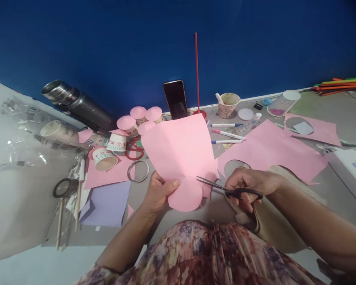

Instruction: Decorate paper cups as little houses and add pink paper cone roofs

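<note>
My left hand [158, 192] pinches the lower left edge of a pink paper sheet [180, 152], thumb on top, holding it up over the table. A rounded shape is partly cut out at the sheet's bottom. My right hand [249, 184] grips black-handled scissors [230, 189] with fingers through the loops. The blades are slightly apart and point left into the paper's lower right edge.
Several paper cups [117, 141], some capped with pink discs, stand at left with a steel flask [77, 103], tape rolls [65, 187] and wooden sticks. A phone [175, 99], red stick, markers [227, 134], more pink sheets [269, 152] and coloured pencils [341, 84] lie behind and right.
</note>
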Available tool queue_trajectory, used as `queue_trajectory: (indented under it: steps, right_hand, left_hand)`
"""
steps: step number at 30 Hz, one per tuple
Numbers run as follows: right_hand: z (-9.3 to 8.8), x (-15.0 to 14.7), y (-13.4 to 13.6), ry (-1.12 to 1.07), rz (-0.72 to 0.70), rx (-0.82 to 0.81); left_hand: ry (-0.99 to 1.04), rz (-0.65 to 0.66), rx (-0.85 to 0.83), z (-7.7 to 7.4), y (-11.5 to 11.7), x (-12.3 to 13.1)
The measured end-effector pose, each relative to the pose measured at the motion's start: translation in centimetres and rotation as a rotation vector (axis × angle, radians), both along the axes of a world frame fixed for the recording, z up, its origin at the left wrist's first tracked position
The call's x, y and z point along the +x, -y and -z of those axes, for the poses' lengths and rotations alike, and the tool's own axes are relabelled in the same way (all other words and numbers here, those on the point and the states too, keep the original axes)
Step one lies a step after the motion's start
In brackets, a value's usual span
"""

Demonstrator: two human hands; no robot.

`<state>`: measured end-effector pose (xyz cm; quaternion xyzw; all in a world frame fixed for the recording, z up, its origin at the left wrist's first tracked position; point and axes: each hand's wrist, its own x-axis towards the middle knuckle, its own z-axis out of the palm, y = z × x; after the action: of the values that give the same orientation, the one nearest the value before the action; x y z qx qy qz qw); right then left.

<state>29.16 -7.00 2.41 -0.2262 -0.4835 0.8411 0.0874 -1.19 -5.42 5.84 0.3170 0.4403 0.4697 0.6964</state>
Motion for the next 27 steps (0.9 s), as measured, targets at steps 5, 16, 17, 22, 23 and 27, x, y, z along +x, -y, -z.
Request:
queue_trajectory:
  steps: [5,16,17,22,23,27]
  right_hand:
    - [-0.1,-0.7,0.3,0.018,0.031,-0.008]
    - [-0.9,-1.4,0.2,0.112,0.051,-0.023]
    - [-1.0,-1.4,0.2,0.121,0.046,-0.024]
    - [-1.1,-1.6,0.1,0.137,0.046,-0.043]
    - [-1.1,-1.6,0.1,0.14,0.046,-0.048]
    - [-1.2,-1.6,0.1,0.131,0.05,-0.058]
  left_hand:
    - [-0.009,-0.045,0.025,0.3,0.1,-0.2]
    - [0.03,0.026,0.028,0.4,0.0,0.1]
    - [0.034,0.033,0.029,0.4,0.0,0.1]
    - [0.061,0.054,0.031,0.4,0.0,0.1]
    - [0.065,0.052,0.033,0.4,0.0,0.1]
    - [0.048,0.038,0.038,0.4,0.1,0.1]
